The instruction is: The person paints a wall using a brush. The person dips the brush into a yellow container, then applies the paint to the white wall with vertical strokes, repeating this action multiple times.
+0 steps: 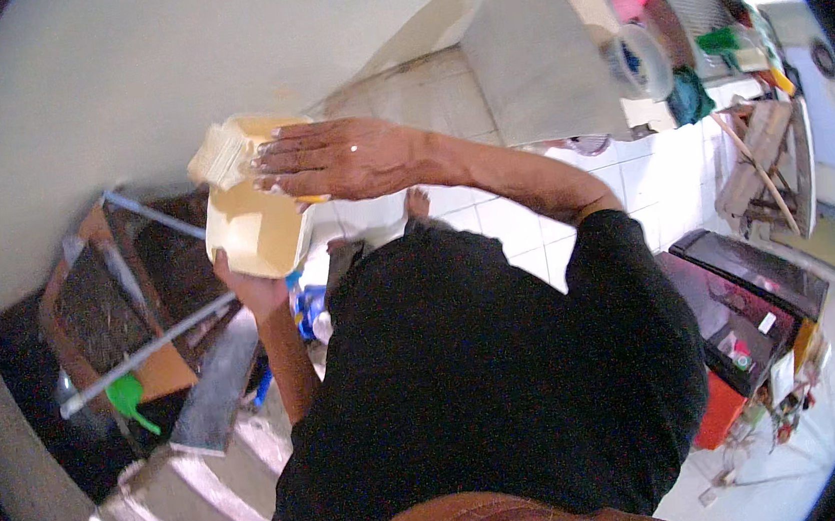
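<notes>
My left hand is clamping a cream tub; my right hand is reaching over its far end, grip unclear.

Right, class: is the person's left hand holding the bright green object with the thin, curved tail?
No, the left hand grips a pale yellow, open-topped container, and the green object is well apart from it.

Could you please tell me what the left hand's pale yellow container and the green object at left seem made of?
Pale yellow container: probably smooth plastic, given rounded corners, though coated card is possible. Green object: likely smooth plastic, from its bright, even colour.
</notes>
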A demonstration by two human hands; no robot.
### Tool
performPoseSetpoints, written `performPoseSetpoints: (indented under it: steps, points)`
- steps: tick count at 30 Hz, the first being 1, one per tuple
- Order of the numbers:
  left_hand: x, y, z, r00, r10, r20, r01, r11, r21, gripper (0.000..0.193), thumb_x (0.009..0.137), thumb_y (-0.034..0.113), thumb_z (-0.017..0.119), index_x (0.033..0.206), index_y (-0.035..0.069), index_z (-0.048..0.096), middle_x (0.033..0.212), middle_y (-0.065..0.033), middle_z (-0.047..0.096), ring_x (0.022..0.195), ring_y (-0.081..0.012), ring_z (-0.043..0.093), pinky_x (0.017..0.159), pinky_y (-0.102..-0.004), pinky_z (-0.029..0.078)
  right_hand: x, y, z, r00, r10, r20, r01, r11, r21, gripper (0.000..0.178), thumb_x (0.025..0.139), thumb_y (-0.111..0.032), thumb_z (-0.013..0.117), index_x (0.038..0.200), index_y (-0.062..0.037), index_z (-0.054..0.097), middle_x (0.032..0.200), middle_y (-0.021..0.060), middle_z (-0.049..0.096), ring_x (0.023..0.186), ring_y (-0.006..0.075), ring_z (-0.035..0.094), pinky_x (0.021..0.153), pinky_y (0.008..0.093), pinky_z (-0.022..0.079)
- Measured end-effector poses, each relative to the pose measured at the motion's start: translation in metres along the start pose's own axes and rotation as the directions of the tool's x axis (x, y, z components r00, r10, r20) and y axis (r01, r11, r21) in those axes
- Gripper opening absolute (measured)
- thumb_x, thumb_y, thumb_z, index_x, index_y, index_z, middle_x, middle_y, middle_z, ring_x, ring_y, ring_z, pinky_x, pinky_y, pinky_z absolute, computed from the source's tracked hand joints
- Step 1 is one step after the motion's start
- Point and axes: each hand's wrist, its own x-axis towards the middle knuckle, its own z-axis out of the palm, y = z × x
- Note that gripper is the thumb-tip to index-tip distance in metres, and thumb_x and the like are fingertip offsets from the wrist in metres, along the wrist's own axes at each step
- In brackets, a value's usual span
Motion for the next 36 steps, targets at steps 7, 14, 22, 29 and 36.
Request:
performPoseSetpoints:
  steps: [7,14,22,29,36]
  points:
    - [0.018,-0.01,0.017,0.989,-0.052,0.139,0.054,0.999,-0.007,0.062,0.09,0.047,0.039,0.135,0.004,0.037,0.135,-0.0128,0.045,0.123,-0.0291,0.045,0.103,-0.0426,0.035,-0.013,0.01,-0.049,0.734,0.553,-0.394,-0.475,0.833,0.283,0.037,0.093,-0.034,0.051,0.115,-0.0048,0.056,0.107,0.0144,0.063,0.096,0.0268,0.064,0.091,0.0398,0.05]
    - [0.048,0.0,0.019,0.962,-0.114,0.248,0.119,0.993,-0.007,0.062,0.088,0.048,0.046,0.132,0.005,0.04,0.132,-0.0108,0.048,0.12,-0.0277,0.048,0.098,-0.0417,0.04,-0.035,0.04,-0.04,-0.16,0.899,-0.407,0.167,0.431,0.887,0.05,0.095,-0.042,0.045,0.107,0.0059,0.053,0.086,0.0165,0.064,0.077,0.0286,0.066,0.076,0.039,0.057]
    - [0.071,0.019,0.008,0.922,-0.163,0.352,0.168,0.986,0.016,0.06,0.088,0.05,0.044,0.131,0.008,0.043,0.131,-0.008,0.049,0.12,-0.0266,0.047,0.096,-0.042,0.04,-0.056,0.047,-0.002,-0.079,0.983,-0.168,0.388,0.185,0.903,0.049,0.096,-0.04,0.043,0.119,0.0026,0.042,0.115,0.0213,0.052,0.102,0.03,0.057,0.088,0.0438,0.052]
    - [0.065,0.047,0.023,0.916,-0.172,0.361,0.16,0.985,0.065,0.061,0.087,0.052,0.041,0.129,0.009,0.046,0.129,-0.0074,0.051,0.118,-0.0279,0.048,0.095,-0.0425,0.039,-0.032,0.034,0.014,0.025,0.988,-0.15,0.579,0.108,0.808,0.055,0.098,-0.041,0.032,0.117,0.0091,0.041,0.117,0.0258,0.053,0.104,0.0352,0.058,0.092,0.0454,0.049]
    - [0.081,0.047,0.005,0.9,-0.133,0.415,0.121,0.991,0.055,0.06,0.086,0.053,0.041,0.127,0.009,0.046,0.127,-0.0074,0.052,0.117,-0.0282,0.049,0.095,-0.0428,0.039,-0.02,0.028,0.034,0.081,0.993,-0.086,0.549,0.028,0.836,0.05,0.099,-0.04,0.032,0.11,0.0071,0.044,0.11,0.0241,0.057,0.101,0.0334,0.06,0.091,0.0438,0.05]
